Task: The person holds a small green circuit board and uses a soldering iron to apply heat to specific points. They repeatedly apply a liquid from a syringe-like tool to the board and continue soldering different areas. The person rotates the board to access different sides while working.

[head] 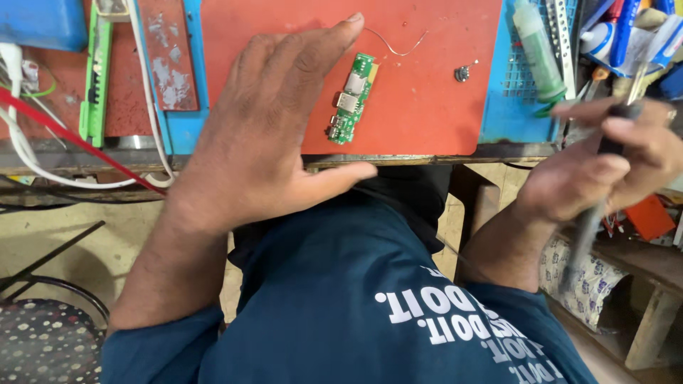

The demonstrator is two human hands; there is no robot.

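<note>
A small green circuit board (pixel 351 99) with metal sockets lies on the red work mat (pixel 427 107). My left hand (pixel 274 128) hovers flat above the mat's near left part, fingers spread, holding nothing, just left of the board. My right hand (pixel 605 160) is off the bench's right edge, closed around a dark pen-shaped tool (pixel 601 178) whose grey lower part points down. A thin bent wire (pixel 398 46) and a small metal part (pixel 462 72) lie farther back on the mat.
A blue perforated tray (pixel 523 85) with a pale green tube (pixel 537 50) sits right of the mat. Tools fill a holder (pixel 626 28) at the far right. White and red cables (pixel 43 142) and a green strip (pixel 96 78) lie left. A dotted stool (pixel 46 341) stands below.
</note>
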